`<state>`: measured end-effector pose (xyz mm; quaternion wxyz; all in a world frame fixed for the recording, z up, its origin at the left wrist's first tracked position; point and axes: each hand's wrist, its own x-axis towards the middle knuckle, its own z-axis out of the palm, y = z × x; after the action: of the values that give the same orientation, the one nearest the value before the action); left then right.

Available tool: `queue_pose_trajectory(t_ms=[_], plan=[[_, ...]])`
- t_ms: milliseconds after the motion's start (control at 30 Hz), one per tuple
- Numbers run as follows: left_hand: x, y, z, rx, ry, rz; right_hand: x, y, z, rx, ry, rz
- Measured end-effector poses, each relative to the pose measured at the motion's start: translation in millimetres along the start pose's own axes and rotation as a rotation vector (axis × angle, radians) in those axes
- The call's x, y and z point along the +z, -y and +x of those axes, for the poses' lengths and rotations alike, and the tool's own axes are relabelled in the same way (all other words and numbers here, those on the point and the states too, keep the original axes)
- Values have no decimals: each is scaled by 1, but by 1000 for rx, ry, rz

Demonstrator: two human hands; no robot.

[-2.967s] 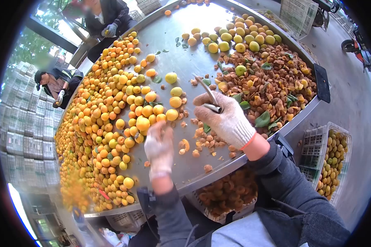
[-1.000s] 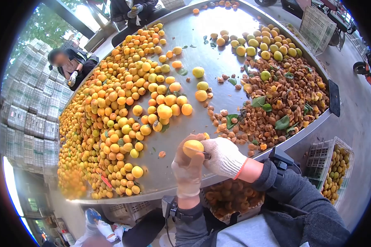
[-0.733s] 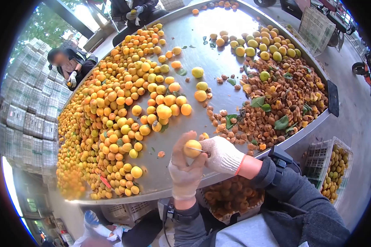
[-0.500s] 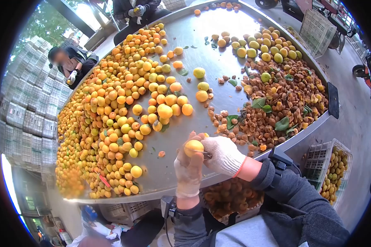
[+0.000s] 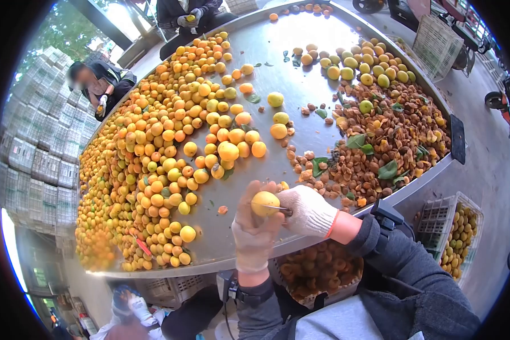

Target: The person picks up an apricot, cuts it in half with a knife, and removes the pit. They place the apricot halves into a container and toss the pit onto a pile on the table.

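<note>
Above the near edge of the metal table point(image 5: 317, 133), my left hand point(image 5: 254, 232), in a pale glove with bare-looking fingertips, holds a yellow-orange fruit point(image 5: 263, 202). My right hand point(image 5: 309, 211), in a white knitted glove, is closed round the dark handle of a small knife. Its thin blade point(image 5: 273, 207) lies against the side of the fruit. Left of my hands spreads a large heap of orange and yellow fruit point(image 5: 158, 164). Brown pits and scraps point(image 5: 374, 144) with green leaves are piled to the right.
Greenish-yellow fruit point(image 5: 382, 62) sits at the far right. Below the table edge is a crate of brown-orange pieces point(image 5: 321, 269); a white crate of fruit point(image 5: 436, 224) stands right. Co-workers are at the far side point(image 5: 190, 20), left point(image 5: 105, 85) and lower left point(image 5: 133, 311). A red-handled tool point(image 5: 144, 247) lies left.
The fruit has turned in my left hand, and the blade now shows across its side. The lower-left co-worker's gloved hand has risen slightly. The view has shifted a little.
</note>
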<state>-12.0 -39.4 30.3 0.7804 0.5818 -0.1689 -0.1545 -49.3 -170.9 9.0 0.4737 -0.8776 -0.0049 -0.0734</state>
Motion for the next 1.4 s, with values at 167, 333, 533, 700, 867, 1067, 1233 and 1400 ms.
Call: queue_pose_trajectory(t_ms=[167, 333, 533, 700, 867, 1067, 1233, 1400], plan=[[-12, 12, 5, -117, 41, -173, 3, 2, 0, 10, -98, -10], [-1, -2, -2, -72, -71, 25, 5, -3, -2, 43, -25, 20], [-1, 8, 0, 77, -23, 389, 0, -7, 0, 85, 80, 58], [-2, 17, -2, -61, -29, 55, 1, -1, -1, 30, -44, 20], [-10, 6, 0, 145, 28, 721, -2, 0, -2, 94, -27, 6], [-2, 6, 4, 108, 48, 369, -7, -3, -2, 89, 37, -67], [4, 11, 0, -120, -82, -141, 5, -5, -3, -38, -213, -139], [-4, 11, 0, 190, -57, 613, -1, 2, -1, 72, -21, -74]])
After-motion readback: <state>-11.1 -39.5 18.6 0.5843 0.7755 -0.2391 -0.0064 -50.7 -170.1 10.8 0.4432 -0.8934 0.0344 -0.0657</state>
